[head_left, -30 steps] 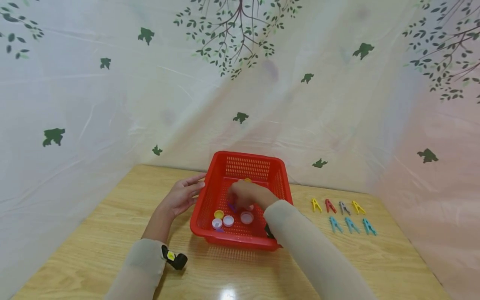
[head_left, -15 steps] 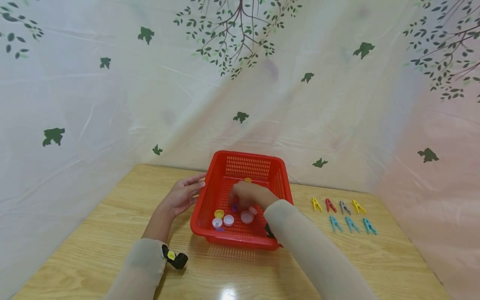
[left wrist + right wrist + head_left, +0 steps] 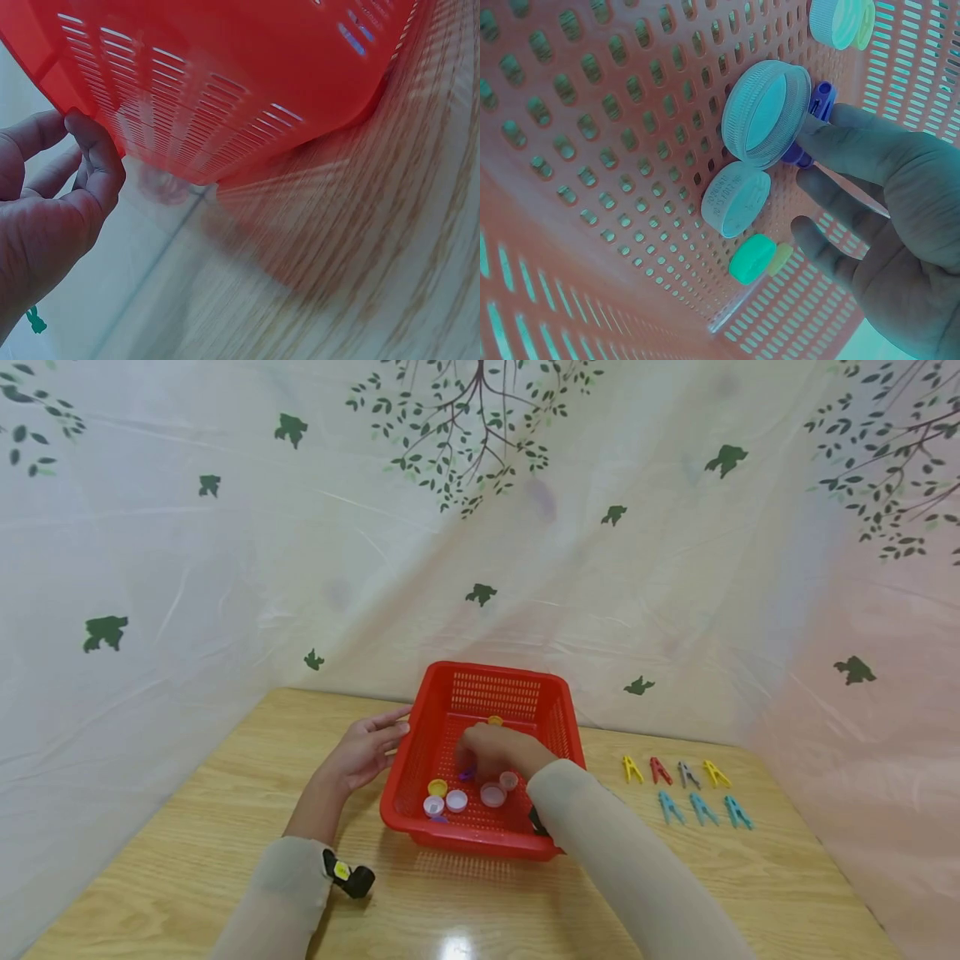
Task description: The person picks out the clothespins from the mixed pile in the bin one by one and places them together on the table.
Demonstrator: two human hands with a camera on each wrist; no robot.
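Observation:
A red plastic basket (image 3: 480, 842) stands on the table. My left hand (image 3: 363, 756) is at its left side, fingertips touching the rim from outside; in the left wrist view the hand (image 3: 64, 195) lies against the rim edge, fingers relaxed. Inside the basket, my right hand (image 3: 491, 750) pinches a purple clothespin (image 3: 467, 774). The right wrist view shows that clothespin (image 3: 822, 101) partly hidden behind a large clear cap (image 3: 739, 112), at the thumb and fingertips of the right hand (image 3: 900, 202). A white printed cap (image 3: 731, 201) and a green-looking cap (image 3: 751, 259) lie nearby.
More bottle caps lie in the basket: yellow (image 3: 438, 788), white (image 3: 457, 802), a pale one (image 3: 492, 794) and a pinkish one (image 3: 508, 781). Right of the basket, several clothespins stand in two rows, among them a red one (image 3: 661, 771) and a blue one (image 3: 705, 811). A patterned curtain (image 3: 480, 552) closes the back.
In the basket, the pinkish cap has shown more from under my right hand and settled beside the pale cap. The purple clothespin has shifted slightly at my fingertips. My left hand has not moved.

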